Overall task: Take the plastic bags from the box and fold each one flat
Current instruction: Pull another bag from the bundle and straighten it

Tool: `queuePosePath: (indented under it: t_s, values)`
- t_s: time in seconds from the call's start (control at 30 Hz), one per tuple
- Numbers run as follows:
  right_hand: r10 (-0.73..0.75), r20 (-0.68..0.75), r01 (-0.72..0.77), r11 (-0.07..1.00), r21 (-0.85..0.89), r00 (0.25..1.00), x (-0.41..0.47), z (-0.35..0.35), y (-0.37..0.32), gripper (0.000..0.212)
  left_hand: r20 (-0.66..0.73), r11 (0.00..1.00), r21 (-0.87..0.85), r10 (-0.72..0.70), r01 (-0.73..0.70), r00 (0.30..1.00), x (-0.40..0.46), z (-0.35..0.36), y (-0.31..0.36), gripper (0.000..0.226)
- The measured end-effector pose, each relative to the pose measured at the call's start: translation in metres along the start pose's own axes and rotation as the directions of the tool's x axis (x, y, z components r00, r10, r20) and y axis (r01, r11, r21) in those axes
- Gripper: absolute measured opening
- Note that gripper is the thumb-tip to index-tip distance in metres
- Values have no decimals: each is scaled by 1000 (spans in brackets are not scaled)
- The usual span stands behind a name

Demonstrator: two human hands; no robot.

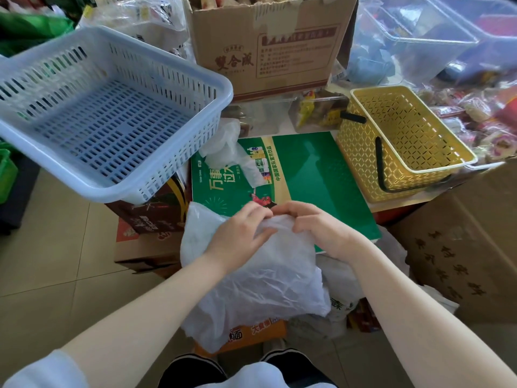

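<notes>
both your hands meet on the white plastic bag [260, 275]: left hand [240, 233] and right hand [316, 228] pinch its top edge, bag draped below them toward you, green box [321, 175] just beyond.

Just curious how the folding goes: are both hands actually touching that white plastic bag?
Touching. The head view shows the left hand and right hand gripping the white plastic bag's top edge.
</notes>
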State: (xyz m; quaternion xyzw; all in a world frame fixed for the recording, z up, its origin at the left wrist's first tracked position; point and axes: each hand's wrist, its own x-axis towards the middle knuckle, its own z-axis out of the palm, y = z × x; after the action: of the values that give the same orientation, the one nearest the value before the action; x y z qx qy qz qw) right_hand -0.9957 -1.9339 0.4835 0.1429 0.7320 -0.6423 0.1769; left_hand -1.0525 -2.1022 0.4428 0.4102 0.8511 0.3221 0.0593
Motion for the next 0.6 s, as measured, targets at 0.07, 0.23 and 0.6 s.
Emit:
queuePosePath:
  t_s: [0.07,0.23,0.6]
  values:
    - [-10,-102,1,996,-87,995,-3,-5,3,38,-32,996,-87,-8,5,999,0,-4,-4,37]
    - [-210,-385,-22,856,-517,899,0,-8,16,6,173,974,-200,-76,111,982,-15,1,-18,33]
    - [-296,-104,287,954,-92,950,-4,8,20,38,54,819,-547,-173,174,983,5,-15,12,19]
